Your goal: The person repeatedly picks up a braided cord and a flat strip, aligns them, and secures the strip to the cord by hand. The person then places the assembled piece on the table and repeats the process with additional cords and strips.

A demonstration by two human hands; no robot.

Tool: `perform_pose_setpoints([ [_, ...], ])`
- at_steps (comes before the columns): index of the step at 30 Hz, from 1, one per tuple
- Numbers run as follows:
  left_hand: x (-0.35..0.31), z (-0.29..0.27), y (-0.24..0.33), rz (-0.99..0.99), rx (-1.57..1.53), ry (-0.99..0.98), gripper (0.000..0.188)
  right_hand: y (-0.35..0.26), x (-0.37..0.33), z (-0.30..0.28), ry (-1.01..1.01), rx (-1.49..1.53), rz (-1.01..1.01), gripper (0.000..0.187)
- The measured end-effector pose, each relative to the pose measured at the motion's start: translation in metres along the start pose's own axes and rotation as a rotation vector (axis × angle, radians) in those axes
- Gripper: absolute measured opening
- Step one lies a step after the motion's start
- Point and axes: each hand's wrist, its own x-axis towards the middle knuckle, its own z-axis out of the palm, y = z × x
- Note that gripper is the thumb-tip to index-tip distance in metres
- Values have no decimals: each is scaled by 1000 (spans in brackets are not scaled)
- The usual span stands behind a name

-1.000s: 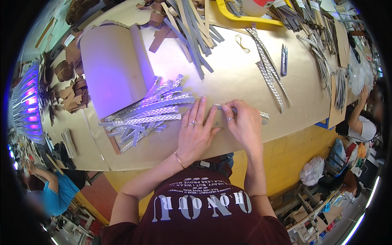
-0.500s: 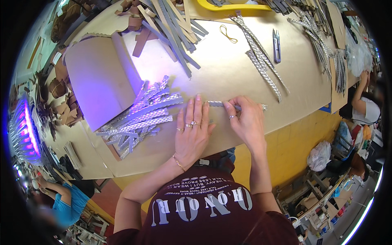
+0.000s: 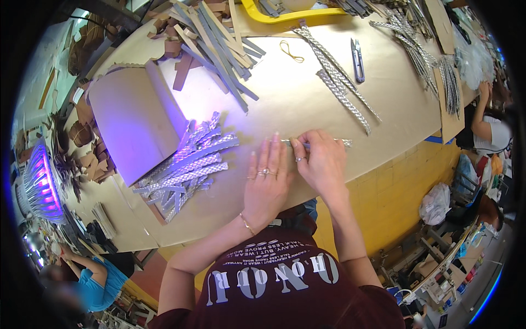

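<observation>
A thin silver braided strip [image 3: 345,143] lies crosswise on the table near its front edge. My right hand [image 3: 322,164] pinches it between thumb and fingers, and one end sticks out to the right. My left hand [image 3: 267,178] lies flat with fingers stretched, its fingertips at the strip's left part, which they partly hide. To the left is a heap of silver braided strips [image 3: 200,159], loosely piled against a tan folded sheet [image 3: 131,115].
Beyond my hands lie longer braided strips [image 3: 342,88], thread snips [image 3: 357,60] and a yellow elastic loop [image 3: 290,52]. Grey and tan flat strips [image 3: 216,44] sit at the far left, near a yellow frame [image 3: 290,16]. A glowing lamp [image 3: 44,183] stands left. Other people work at both sides.
My left hand has slid right along the table, closer to my right hand. The right hand keeps its pinch on the strip. The whole view has shifted slightly.
</observation>
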Motion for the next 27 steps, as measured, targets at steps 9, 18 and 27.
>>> perform_pose_setpoints([
  [9, 3, 13, 1, 6, -246, -62, 79, 32, -1, -31, -91, 156, 170, 22],
  [18, 7, 10, 7, -13, -148, -75, 84, 38, 1, -34, -98, 137, 162, 22],
  [27, 11, 11, 21, -23, -13, -102, 78, 39, 1, -28, -76, 53, 140, 22],
])
